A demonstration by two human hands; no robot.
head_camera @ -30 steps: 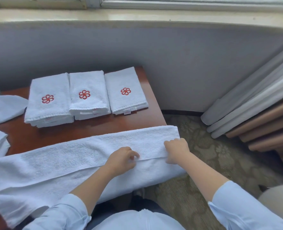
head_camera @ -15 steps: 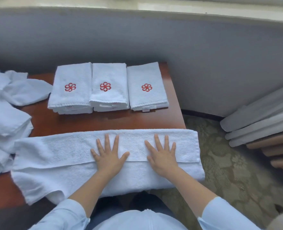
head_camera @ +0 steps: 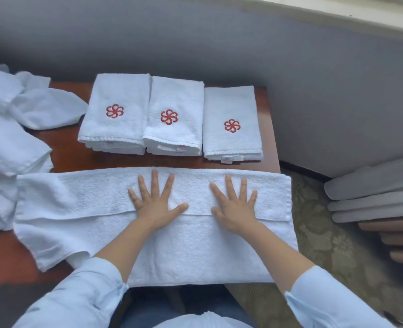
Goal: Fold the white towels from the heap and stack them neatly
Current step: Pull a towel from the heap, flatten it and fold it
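- On the near half of the wooden table point(head_camera: 72, 159): one white towel point(head_camera: 82, 209), folded lengthwise into a long band and laid crosswise. Its right end reaches past the table's right edge, over the patterned carpet point(head_camera: 326, 245).
- Left hand point(head_camera: 156, 207): flat on the towel, palm down, fingers straight and spread, gripping nothing. The heel of the hand lies across the towel's folded edge.
- Right hand point(head_camera: 234, 209): likewise flat and palm down, fingers spread, pressing the towel to the right of the left hand and gripping nothing.
- Far side of the table, in a row: left stack point(head_camera: 115, 131), middle stack point(head_camera: 174, 138) and right stack point(head_camera: 231, 145) of folded white towels, each top towel bearing a red pinwheel emblem. The left and middle stacks touch, and the right one sits just beside them.
- Left side of the table: heap of unfolded towels point(head_camera: 11, 143), loose and rumpled, its near part touching the long towel's left end.
- Forearms: in light blue sleeves point(head_camera: 82, 297).
- Beyond the table: grey wall point(head_camera: 219, 43).
- At right, on the floor side: curtain folds point(head_camera: 373, 185), grey above and brown below.
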